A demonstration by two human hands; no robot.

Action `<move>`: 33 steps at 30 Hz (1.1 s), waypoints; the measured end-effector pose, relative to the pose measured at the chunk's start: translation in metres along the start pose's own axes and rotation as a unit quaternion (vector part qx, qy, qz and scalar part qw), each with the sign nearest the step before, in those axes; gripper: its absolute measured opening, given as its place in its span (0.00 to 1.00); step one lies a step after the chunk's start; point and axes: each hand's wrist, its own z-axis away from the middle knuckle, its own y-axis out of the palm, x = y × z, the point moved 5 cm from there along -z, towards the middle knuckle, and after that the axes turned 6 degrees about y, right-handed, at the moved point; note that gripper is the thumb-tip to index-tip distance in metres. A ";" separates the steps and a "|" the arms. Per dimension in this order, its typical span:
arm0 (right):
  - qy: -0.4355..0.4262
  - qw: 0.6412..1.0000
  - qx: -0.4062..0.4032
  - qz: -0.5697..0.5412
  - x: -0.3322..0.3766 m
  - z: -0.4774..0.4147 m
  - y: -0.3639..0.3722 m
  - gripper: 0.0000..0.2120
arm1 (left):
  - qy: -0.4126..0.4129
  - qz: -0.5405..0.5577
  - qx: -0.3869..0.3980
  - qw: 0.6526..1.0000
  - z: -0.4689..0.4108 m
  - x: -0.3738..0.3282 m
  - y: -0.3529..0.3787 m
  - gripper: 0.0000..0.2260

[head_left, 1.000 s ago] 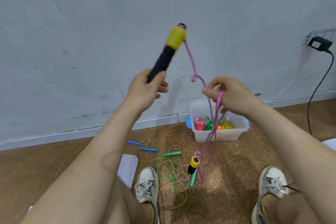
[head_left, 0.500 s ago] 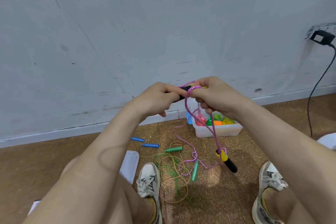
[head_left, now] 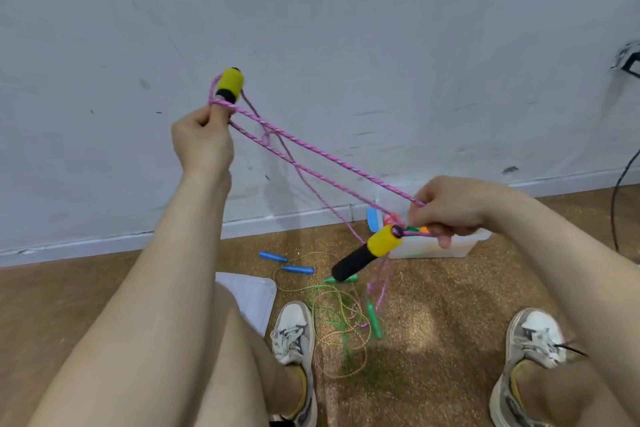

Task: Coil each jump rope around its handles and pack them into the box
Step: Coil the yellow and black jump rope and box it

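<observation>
Head view: your left hand (head_left: 202,142) is raised in front of the grey wall (head_left: 381,28). Its fingers are curled round the black lower part of a yellow-topped black foam handle (head_left: 231,85), and the thumb presses a turn of the pink twisted jump rope (head_left: 322,152) against it. Two taut strands of that rope run down and rightward to your right hand (head_left: 450,208), whose curled fingers pinch them together. The second yellow-and-black foam handle (head_left: 367,253) hangs from the rope just under that hand, tilted down to the left, with slack pink rope trailing below.

The clear plastic box (head_left: 450,248) sits on the cork-brown floor (head_left: 450,322) near the wall, mostly hidden behind your right hand; coloured coils show inside. Ahead of your left white sneaker (head_left: 294,329) lie two blue plastic handles (head_left: 298,269) and two green plastic handles (head_left: 374,322), amid a tangle of thin green and tan cord (head_left: 341,340).
</observation>
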 end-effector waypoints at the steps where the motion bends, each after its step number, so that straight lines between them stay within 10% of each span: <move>1: 0.027 0.999 0.033 0.008 -0.007 -0.002 0.005 0.04 | -0.027 0.034 -0.034 0.998 -0.008 0.008 -0.010 0.10; 8: 0.109 0.983 0.113 0.092 -0.034 -0.020 0.045 0.11 | -0.108 0.148 -0.087 0.979 -0.014 0.022 -0.028 0.12; 15: 0.023 0.975 0.025 0.220 -0.032 -0.023 0.034 0.18 | -0.141 0.084 -0.047 0.985 -0.015 0.027 -0.033 0.11; 20: 0.021 0.985 0.033 -0.166 -0.032 -0.027 0.033 0.23 | -0.040 -0.242 0.259 0.934 -0.004 0.032 -0.015 0.09; 22: 0.027 0.951 -0.022 -0.308 -0.027 -0.027 0.027 0.23 | -0.001 -0.285 0.261 0.922 -0.002 0.032 -0.013 0.11; 26: 0.035 0.873 -0.017 -0.487 -0.008 -0.015 0.025 0.19 | -0.049 0.024 0.186 0.981 0.020 0.003 0.006 0.12; 33: 0.016 0.760 -0.183 -0.624 0.005 -0.014 -0.002 0.16 | -0.176 0.065 0.456 0.870 0.129 -0.001 0.071 0.12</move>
